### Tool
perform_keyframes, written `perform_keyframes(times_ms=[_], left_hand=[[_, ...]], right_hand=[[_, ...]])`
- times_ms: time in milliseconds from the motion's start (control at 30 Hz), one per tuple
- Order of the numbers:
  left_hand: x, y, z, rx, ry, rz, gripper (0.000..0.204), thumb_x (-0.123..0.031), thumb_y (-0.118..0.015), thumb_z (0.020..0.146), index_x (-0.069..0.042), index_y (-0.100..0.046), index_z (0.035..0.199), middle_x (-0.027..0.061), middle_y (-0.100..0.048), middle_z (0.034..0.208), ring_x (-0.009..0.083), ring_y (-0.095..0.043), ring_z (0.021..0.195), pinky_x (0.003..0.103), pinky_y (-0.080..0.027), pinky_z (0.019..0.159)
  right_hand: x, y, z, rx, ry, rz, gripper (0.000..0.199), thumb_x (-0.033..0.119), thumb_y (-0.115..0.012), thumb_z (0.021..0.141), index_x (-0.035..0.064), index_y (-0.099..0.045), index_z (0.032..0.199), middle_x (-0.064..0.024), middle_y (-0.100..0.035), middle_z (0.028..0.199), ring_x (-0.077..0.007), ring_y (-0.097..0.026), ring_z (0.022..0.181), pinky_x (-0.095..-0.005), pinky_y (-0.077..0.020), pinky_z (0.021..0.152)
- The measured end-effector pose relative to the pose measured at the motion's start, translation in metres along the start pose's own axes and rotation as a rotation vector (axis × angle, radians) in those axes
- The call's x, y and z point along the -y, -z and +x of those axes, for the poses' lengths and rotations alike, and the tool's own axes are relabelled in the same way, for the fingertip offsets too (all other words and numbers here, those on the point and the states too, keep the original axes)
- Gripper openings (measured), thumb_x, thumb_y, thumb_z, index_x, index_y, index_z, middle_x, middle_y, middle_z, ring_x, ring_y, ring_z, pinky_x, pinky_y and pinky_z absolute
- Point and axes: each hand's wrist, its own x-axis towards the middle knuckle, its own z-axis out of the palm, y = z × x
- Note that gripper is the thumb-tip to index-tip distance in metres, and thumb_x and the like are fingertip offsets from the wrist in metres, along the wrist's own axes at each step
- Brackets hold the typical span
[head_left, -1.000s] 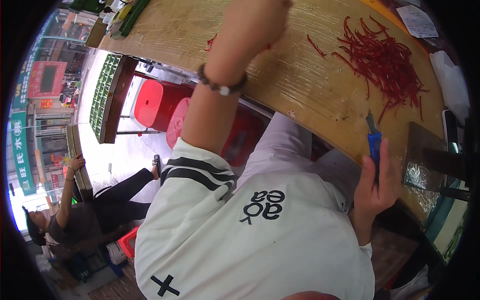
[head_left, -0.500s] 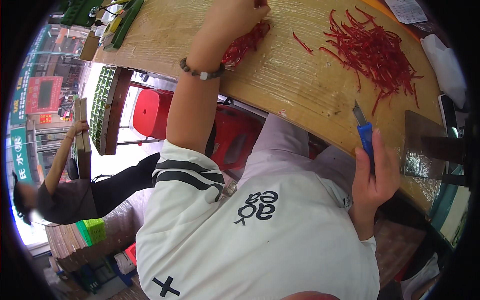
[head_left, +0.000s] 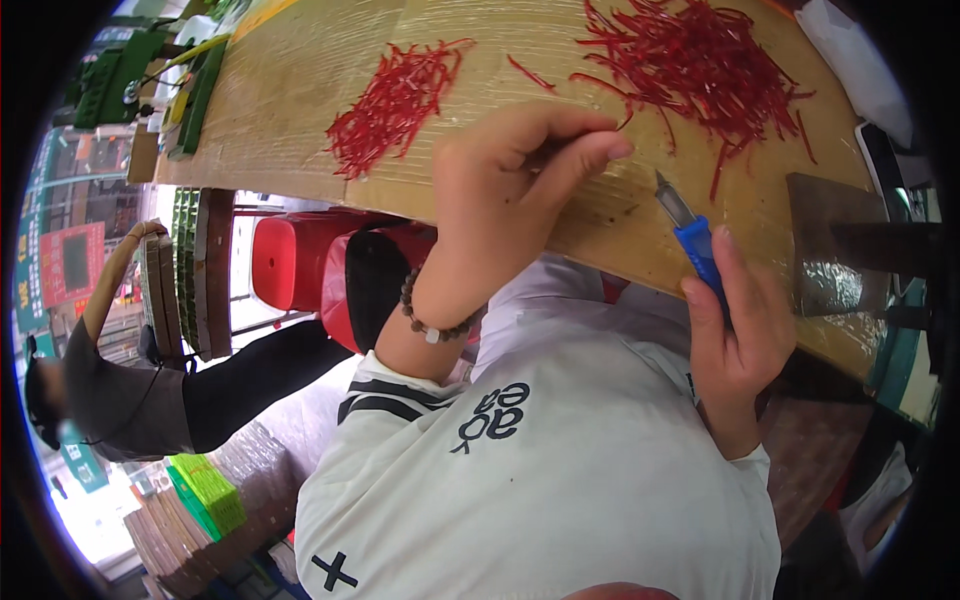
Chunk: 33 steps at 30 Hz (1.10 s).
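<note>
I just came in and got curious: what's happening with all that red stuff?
A person is at a table with thin red strips on it. The right hand holds a blue knife with its blade showing. The left hand is near the larger heap of strips, maybe pinching one; the smaller heap lies farther left.

The right grip [head_left: 745, 345] holds a blue knife [head_left: 698, 248] near piled red shreds [head_left: 690, 60]
</note>
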Motion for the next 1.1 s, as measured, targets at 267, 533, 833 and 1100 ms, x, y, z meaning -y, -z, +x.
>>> perform_keyframes(times_ms=[267, 533, 833, 1100], left_hand=[[0.004, -0.006, -0.008, -0.075, 0.027, -0.179, 0.018, 0.005, -0.065, 0.082, 0.007, -0.063, 0.1, 0.0102, -0.068, 0.085, 0.0117, -0.065, 0.076, 0.02, -0.052, 0.071], [0.004, -0.003, -0.012, 0.037, 0.053, -0.05, 0.011, 0.001, -0.059, 0.088, 0.007, -0.06, 0.097, 0.0095, -0.066, 0.084, 0.0125, -0.065, 0.075, 0.021, -0.051, 0.07], [0.005, -0.001, -0.012, 0.098, -0.05, -0.138, 0.008, 0.004, -0.057, 0.088, 0.006, -0.057, 0.095, 0.0118, -0.065, 0.085, 0.0142, -0.064, 0.076, 0.022, -0.051, 0.071], [-0.002, -0.006, -0.017, 0.025, -0.027, -0.351, 0.009, 0.005, -0.057, 0.088, 0.007, -0.055, 0.096, 0.0139, -0.064, 0.086, 0.016, -0.064, 0.076, 0.024, -0.052, 0.07]], right_hand=[[0.003, 0.0, 0.001, 0.045, -0.043, -0.032, 0.045, 0.012, -0.076, 0.069, 0.004, -0.066, 0.111, -0.0042, -0.049, 0.063, -0.0175, -0.044, 0.05, -0.0304, -0.0347, 0.046], [0.003, -0.001, 0.003, 0.08, -0.021, -0.072, 0.044, 0.015, -0.076, 0.069, 0.0051, -0.066, 0.111, -0.0031, -0.049, 0.062, -0.0176, -0.045, 0.05, -0.0313, -0.0344, 0.046], [0.009, 0.008, 0.008, 0.251, -0.089, -0.053, 0.038, 0.004, -0.069, 0.078, -0.0028, -0.061, 0.115, -0.011, -0.061, 0.076, -0.0211, -0.051, 0.059, -0.0291, -0.0413, 0.056], [0.002, -0.001, 0.007, 0.083, 0.038, -0.038, 0.043, 0.019, -0.071, 0.075, 0.0013, -0.064, 0.114, -0.0031, -0.056, 0.066, -0.0161, -0.046, 0.051, -0.0295, -0.0337, 0.045]])
